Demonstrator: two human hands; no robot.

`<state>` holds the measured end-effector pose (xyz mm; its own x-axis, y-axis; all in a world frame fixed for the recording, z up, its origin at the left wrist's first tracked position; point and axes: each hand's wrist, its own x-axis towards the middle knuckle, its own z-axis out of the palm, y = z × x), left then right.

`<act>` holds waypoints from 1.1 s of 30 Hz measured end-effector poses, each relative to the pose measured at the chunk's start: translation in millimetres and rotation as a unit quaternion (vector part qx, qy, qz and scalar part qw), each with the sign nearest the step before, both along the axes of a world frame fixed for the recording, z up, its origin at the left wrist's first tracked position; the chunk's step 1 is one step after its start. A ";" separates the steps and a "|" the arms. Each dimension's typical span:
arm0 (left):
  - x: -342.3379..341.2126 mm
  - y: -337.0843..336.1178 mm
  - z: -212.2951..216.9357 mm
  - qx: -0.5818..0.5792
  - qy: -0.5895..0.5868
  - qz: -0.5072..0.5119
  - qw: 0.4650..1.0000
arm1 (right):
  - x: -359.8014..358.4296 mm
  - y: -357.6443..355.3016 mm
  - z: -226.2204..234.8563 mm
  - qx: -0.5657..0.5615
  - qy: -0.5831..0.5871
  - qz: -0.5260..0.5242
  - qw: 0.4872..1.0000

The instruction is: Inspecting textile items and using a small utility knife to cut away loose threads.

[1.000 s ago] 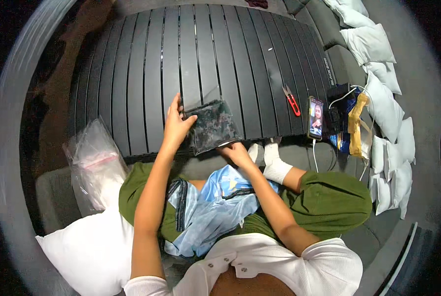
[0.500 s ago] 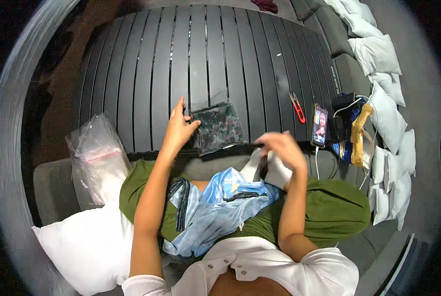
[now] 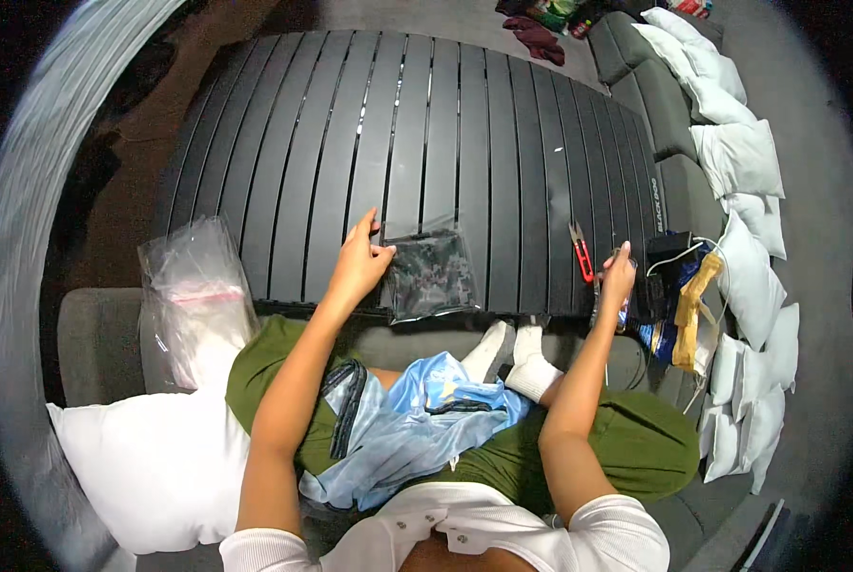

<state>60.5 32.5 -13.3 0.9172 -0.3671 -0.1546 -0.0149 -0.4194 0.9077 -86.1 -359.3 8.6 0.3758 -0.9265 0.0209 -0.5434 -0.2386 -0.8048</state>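
A clear bag (image 3: 433, 275) with a dark patterned cloth inside lies flat on the near edge of the dark slatted table (image 3: 445, 124). My left hand (image 3: 358, 265) holds the bag's upper left corner, thumb against its edge and index finger raised. My right hand (image 3: 617, 275) is stretched out to the right end of the table, its fingers curled over a small flat device there. Whether it grips the device is hidden by the hand. Red-handled scissors (image 3: 582, 253) lie just left of that hand.
A light blue garment (image 3: 417, 429) lies on my lap over green trousers. A heap of clear plastic bags (image 3: 193, 296) and a white pillow (image 3: 150, 467) are on my left. Black gear, a white cable and a yellow item (image 3: 688, 296) crowd the right; white packs (image 3: 741, 162) line the sofa.
My right hand left the bag's near edge and swung right to the device beside the scissors. My left hand stayed on the bag's corner.
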 end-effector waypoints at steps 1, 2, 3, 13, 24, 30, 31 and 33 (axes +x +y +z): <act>0.6 -0.4 0.7 0.007 -0.001 0.003 1.000 | 7.1 6.7 2.1 -0.028 -0.042 0.045 0.998; 0.9 -0.6 1.6 0.004 0.003 0.004 1.000 | 12.9 16.0 4.4 -0.038 -0.064 0.054 0.996; 0.8 -1.0 2.2 0.002 0.017 0.005 1.000 | 15.2 26.1 8.8 0.039 -0.074 0.101 0.991; 0.6 -0.2 -0.4 0.046 -0.040 -0.020 0.998 | -20.9 189.1 -22.3 0.530 0.036 0.588 0.610; -0.7 -0.4 -2.6 0.018 -0.019 -0.008 1.000 | -25.5 229.3 -108.5 -0.018 0.252 0.473 0.844; -15.9 -8.7 16.8 0.094 -0.206 0.018 0.974 | -27.4 240.8 -89.1 -0.173 0.175 0.457 0.855; -20.2 -12.1 19.4 0.096 -0.262 0.019 0.960 | -26.7 241.7 -87.8 -0.164 0.181 0.457 0.855; -29.7 -19.2 22.2 0.065 -0.340 0.008 0.938 | -26.9 243.3 -82.5 -0.071 0.211 0.431 0.874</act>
